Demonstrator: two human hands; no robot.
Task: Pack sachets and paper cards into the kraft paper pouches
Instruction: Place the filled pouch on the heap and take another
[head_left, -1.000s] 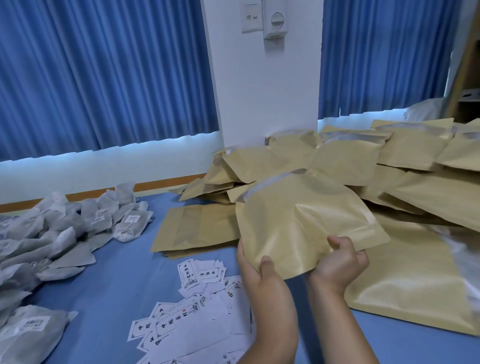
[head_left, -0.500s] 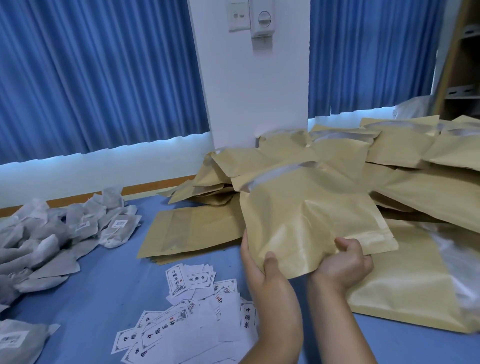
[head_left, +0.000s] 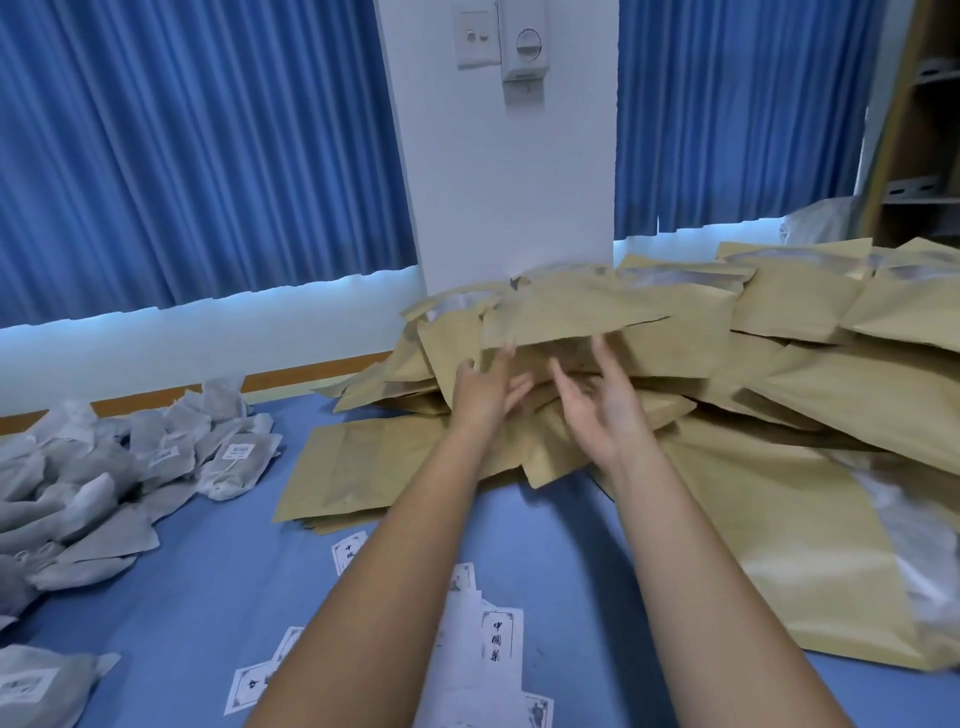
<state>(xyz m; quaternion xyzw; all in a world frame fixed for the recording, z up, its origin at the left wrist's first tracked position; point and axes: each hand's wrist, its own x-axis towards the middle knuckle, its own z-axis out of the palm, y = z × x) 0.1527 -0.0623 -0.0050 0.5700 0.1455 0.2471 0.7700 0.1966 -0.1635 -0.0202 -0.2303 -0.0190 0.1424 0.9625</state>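
Head view: our left hand (head_left: 485, 400) and right hand (head_left: 602, 415) reach to twelve o'clock, fingers (head_left: 613, 369) spread, gripping nothing, perhaps brushing a kraft pouch (head_left: 597, 317), likely to settle it on the heap (head_left: 779, 364). Sachets (head_left: 130, 467) lie at nine, paper cards (head_left: 498, 639) at six.

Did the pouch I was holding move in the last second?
Yes: the pouch went forward, away from the paper cards, toward the white pillar.
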